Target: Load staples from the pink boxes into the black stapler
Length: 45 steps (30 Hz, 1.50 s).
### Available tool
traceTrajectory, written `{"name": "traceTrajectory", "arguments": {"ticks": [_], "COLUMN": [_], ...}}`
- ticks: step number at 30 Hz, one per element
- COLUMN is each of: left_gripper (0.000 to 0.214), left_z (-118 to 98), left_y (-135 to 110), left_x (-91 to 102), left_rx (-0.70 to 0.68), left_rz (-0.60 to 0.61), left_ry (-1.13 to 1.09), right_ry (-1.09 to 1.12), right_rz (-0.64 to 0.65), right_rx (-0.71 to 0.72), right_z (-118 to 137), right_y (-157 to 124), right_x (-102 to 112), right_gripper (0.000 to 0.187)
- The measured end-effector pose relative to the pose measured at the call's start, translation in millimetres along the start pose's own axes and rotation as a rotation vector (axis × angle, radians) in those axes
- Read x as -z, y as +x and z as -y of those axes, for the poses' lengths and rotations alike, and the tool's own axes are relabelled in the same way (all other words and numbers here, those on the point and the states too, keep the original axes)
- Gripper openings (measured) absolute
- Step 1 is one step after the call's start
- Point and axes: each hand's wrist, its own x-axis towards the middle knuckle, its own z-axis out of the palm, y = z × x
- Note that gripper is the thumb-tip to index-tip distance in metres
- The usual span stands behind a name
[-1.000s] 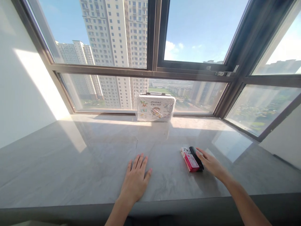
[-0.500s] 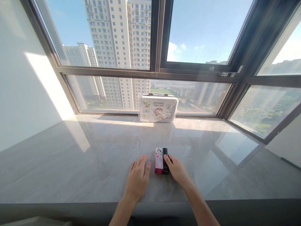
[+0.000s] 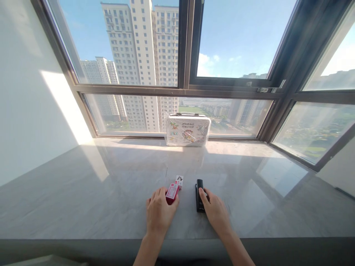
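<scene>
Gripping oblong black stapler [image 3: 199, 195], boxy pink carton [image 3: 172, 191]

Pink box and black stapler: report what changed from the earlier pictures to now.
Both moved left, then came apart: the left hand took hold of the pink box. The right hand stays on the black stapler; the white case stayed put.

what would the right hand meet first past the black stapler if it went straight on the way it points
Probably the white case by the window: the right hand, holding the black stapler, points forward and left, apparently passing right of the pink box. Depth is unclear.
</scene>
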Motion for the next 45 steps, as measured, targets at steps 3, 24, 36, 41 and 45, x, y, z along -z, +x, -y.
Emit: {"name": "traceTrajectory", "arguments": {"ticks": [3, 24, 36, 41, 45], "left_gripper": [0.025, 0.026, 0.029, 0.037, 0.041], "left_z": [17, 87, 77, 82, 51], "left_y": [7, -7, 19, -5, -14], "left_x": [5.4, 31.5, 16.5, 18.9, 15.2], "left_rx": [0.002, 0.107, 0.009, 0.062, -0.091], "left_rz": [-0.015, 0.000, 0.038, -0.028, -0.075], "left_ry": [0.009, 0.246, 0.265, 0.312, 0.198], "right_ry": [0.011, -0.065, 0.023, 0.042, 0.072], "right_rz": [-0.006, -0.052, -0.070, -0.063, -0.051], "right_rx": [0.005, -0.044, -0.017, -0.007, 0.003], "right_z": [-9, -2, -3, -6, -7], "right_y": [-6, -17, -19, -18, -18], "right_x": [5, 1, 4, 4, 4], "right_gripper": [0.062, 0.066, 0.060, 0.059, 0.058]}}
